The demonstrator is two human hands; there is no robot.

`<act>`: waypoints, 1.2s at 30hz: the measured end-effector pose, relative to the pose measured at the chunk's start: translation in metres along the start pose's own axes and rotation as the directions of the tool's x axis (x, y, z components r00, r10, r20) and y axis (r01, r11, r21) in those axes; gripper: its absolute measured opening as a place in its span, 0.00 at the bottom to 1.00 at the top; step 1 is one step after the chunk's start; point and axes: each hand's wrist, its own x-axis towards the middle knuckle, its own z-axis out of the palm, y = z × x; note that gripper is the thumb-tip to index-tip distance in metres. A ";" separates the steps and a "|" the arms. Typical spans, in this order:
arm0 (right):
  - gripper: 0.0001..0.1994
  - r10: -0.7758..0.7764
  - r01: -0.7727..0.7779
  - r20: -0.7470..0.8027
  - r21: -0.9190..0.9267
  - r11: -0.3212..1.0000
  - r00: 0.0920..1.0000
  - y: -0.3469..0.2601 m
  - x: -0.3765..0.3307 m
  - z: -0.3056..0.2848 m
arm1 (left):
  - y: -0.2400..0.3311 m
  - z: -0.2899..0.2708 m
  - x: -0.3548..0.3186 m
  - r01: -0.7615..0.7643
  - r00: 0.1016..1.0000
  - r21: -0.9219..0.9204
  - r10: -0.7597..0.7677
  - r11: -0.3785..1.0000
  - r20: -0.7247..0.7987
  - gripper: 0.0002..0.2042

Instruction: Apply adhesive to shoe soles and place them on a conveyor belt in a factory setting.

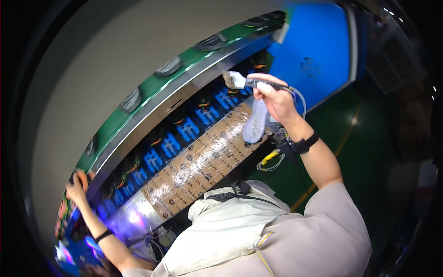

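Observation:
My right hand (273, 99) is raised over the far end of the bench and grips the dark handle of a small brush (236, 80), bristles pointing left. A thin cord loops from the handle past my wrist. Just below that hand lies a pale grey shoe sole (255, 122), at the end of the brown cardboard strip (198, 161); whether the hand touches it I cannot tell. My left hand (75, 188) reaches far to the left and closes around an orange object (83, 178) at the edge of the conveyor.
A green conveyor belt (152, 85) with a steel rim carries several dark oval pieces (168, 67). Beside it runs a row of blue fixtures (184, 130) with wires. A blue panel (318, 51) stands at the far end above a green floor with a yellow line (344, 143).

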 end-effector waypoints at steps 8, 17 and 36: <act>0.13 0.300 -0.324 0.204 0.097 0.941 0.932 0.068 -0.041 0.081 | 0.161 -0.114 -0.182 0.173 0.963 -0.983 -0.198 -0.061 0.182 0.13; 0.11 0.446 -0.519 0.397 0.094 0.850 0.802 0.097 -0.063 0.167 | 0.220 -0.128 -0.360 0.648 0.743 -0.500 0.334 -0.574 0.580 0.26; 0.11 0.399 -0.382 0.602 -0.165 0.909 0.691 0.095 -0.089 0.302 | 0.202 -0.142 -0.388 0.570 0.770 -0.370 0.320 -0.734 0.551 0.45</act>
